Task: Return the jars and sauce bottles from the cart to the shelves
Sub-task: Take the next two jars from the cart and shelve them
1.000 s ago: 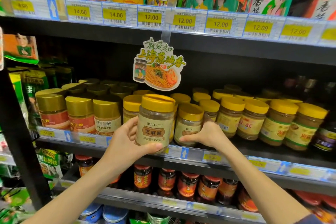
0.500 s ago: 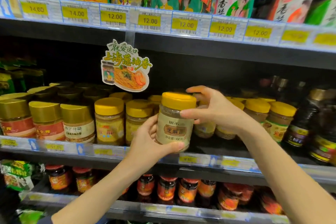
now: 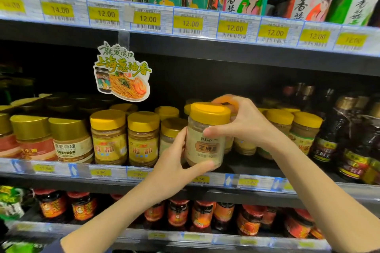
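Note:
A clear jar of pale sesame paste [image 3: 207, 148] with a yellow lid and a beige label is upright at the front of the middle shelf [image 3: 102, 172], in a gap between rows of yellow-lidded jars. My left hand [image 3: 174, 162] grips its lower left side, thumb under the front. My right hand [image 3: 246, 123] holds its right side, with the thumb on the label and the fingers curled behind the lid. I cannot tell whether the jar's base touches the shelf board.
Yellow-lidded jars [image 3: 144, 137] and gold-lidded jars [image 3: 70, 139] stand to the left, and dark sauce bottles [image 3: 329, 139] to the right. A noodle sign [image 3: 123, 72] hangs from the upper shelf rail [image 3: 189, 23]. Red-lidded jars [image 3: 201, 215] fill the shelf below.
My left hand carried the jar rightward along the shelf front. My right hand left a shelved jar and closed on the held jar's right side.

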The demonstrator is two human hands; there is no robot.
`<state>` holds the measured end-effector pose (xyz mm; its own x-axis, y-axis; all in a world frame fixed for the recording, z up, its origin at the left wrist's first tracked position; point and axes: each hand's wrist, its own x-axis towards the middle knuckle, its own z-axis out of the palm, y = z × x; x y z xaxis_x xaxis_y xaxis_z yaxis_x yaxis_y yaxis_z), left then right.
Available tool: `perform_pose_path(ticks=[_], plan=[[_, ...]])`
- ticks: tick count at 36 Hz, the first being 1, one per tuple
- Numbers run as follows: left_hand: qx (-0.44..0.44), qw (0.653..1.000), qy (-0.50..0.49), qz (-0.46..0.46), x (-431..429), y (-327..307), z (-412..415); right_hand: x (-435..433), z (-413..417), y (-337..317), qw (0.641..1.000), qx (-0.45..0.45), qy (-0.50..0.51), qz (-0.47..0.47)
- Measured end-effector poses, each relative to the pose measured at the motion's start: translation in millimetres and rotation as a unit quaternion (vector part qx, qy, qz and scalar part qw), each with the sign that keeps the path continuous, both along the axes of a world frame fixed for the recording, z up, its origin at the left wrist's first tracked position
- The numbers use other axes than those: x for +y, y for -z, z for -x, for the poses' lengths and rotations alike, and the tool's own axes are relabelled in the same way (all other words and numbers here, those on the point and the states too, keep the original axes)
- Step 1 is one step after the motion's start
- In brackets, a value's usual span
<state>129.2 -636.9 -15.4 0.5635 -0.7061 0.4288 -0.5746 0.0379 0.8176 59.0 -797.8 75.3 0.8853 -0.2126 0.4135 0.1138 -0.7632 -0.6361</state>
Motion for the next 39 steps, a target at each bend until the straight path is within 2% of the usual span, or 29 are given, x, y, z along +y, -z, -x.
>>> perform_pose_path(ticks=[5,10,17,27,39], plan=[[-0.072,0.993,-0.054,-0.08,24,12,-15,-12,-1,-8,1.0,-0.013,-0.003,-0.018],[-0.194,0.965,-0.098,-0.145,60,25,-26,-27,-9,-1,0.998,0.009,0.01,-0.058],[-0.343,0.894,-0.155,-0.242,89,50,-38,-41,-27,33,0.995,0.035,0.026,-0.093],[-0.358,0.892,-0.16,-0.224,89,64,-40,-50,-40,63,0.99,0.077,0.021,-0.113],[-0.364,0.897,-0.151,-0.2,88,70,-43,-53,-48,72,0.986,0.081,-0.035,-0.141]])
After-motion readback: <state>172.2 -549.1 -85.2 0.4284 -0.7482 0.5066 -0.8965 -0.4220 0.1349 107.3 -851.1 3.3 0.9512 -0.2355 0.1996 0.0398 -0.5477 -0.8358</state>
